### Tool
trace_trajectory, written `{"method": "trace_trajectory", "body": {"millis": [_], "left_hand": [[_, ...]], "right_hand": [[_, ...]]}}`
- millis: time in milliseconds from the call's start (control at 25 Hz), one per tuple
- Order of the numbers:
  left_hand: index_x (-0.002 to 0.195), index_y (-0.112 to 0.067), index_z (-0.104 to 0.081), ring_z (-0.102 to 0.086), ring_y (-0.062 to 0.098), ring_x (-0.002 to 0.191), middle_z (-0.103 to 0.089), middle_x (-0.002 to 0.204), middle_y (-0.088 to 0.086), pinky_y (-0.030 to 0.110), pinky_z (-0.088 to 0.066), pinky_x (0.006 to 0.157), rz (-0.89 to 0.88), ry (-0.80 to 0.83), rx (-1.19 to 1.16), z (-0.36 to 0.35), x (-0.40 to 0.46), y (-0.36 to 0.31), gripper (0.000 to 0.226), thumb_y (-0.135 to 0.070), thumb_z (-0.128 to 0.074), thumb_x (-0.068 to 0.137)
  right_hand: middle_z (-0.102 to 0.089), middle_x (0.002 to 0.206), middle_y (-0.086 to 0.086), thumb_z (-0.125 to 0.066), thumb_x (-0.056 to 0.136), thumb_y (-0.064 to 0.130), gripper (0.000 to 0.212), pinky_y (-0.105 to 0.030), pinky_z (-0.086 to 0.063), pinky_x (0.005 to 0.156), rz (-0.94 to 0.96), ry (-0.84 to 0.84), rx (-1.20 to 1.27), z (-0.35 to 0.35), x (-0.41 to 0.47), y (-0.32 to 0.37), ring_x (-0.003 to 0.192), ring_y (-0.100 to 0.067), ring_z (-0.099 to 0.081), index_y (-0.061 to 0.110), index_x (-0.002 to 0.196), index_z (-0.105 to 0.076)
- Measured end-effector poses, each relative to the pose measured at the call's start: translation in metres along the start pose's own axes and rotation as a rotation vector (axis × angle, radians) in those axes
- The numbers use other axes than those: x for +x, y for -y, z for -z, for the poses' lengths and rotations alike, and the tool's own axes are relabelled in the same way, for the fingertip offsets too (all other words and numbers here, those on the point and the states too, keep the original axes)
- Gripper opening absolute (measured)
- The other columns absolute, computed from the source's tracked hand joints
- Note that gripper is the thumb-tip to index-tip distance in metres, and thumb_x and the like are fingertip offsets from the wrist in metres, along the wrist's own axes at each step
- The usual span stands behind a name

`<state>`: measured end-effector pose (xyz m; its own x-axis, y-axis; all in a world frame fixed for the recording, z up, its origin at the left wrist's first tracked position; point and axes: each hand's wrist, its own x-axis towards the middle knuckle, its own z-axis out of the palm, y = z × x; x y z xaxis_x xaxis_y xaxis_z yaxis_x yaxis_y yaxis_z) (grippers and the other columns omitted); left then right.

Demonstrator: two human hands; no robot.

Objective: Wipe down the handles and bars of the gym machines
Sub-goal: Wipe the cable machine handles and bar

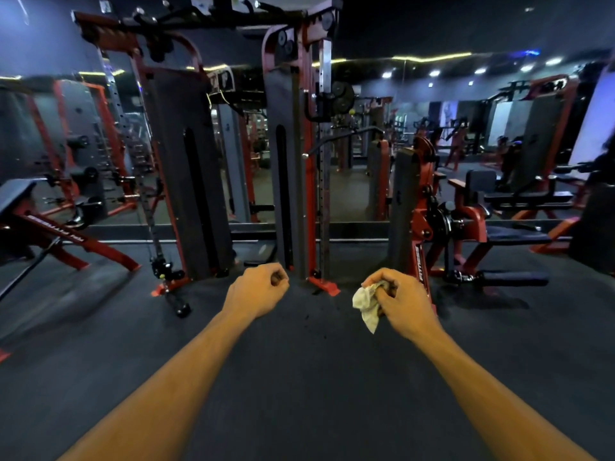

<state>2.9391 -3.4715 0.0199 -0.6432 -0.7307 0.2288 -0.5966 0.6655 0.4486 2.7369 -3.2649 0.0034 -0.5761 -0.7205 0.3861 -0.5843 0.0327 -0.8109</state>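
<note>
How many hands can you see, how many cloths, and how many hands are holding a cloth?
Hands: 2, the left hand and the right hand
Cloths: 1, a pale cloth
Hands holding a cloth: 1, the right
Total things: 3

We stand on a dark rubber floor [299,377] in a dim gym. Ahead of us runs a mirrored wall [359,181], which doubles the room behind. A thin yellow light strip [432,56] and small round ceiling spots [434,73] show along the dark ceiling, perhaps as reflections; the blur keeps us from telling. At upper left we see a plain bluish-grey wall [43,38].
</note>
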Motion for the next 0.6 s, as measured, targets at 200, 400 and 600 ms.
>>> {"method": "trace_trajectory", "body": {"millis": [200,400,600], "left_hand": [[0.097,-0.038,-0.065,-0.065,0.007,0.085,-0.067,0.091,-0.019,0.04,-0.06,0.078,0.02,-0.008,0.056,-0.02,0.132,0.001,0.006,-0.04,-0.059,0.098],[0.098,-0.037,-0.067,-0.066,0.007,0.086,-0.067,0.092,-0.02,0.041,-0.06,0.08,0.066,-0.074,0.039,-0.026,0.244,0.036,0.006,-0.039,-0.061,0.096],[0.098,-0.038,-0.066,-0.065,0.006,0.086,-0.066,0.091,-0.019,0.04,-0.06,0.08,0.092,-0.096,0.029,-0.034,0.355,0.095,0.006,-0.04,-0.061,0.097]], "right_hand": [[-0.073,0.088,0.008,-0.059,0.093,-0.003,0.034,-0.018,-0.053,0.061,0.001,0.023,0.051,-0.012,0.149,-0.046,0.08,-0.002,-0.068,0.026,0.083,-0.073],[-0.074,0.089,0.008,-0.058,0.096,-0.001,0.037,-0.03,-0.062,0.067,0.025,0.094,0.089,-0.057,0.282,-0.065,0.081,-0.007,-0.071,0.031,0.082,-0.073],[-0.073,0.087,0.018,-0.061,0.095,0.002,0.04,-0.033,-0.062,0.075,0.049,0.124,0.061,-0.12,0.401,-0.098,0.083,-0.001,-0.07,0.036,0.079,-0.074]]}}
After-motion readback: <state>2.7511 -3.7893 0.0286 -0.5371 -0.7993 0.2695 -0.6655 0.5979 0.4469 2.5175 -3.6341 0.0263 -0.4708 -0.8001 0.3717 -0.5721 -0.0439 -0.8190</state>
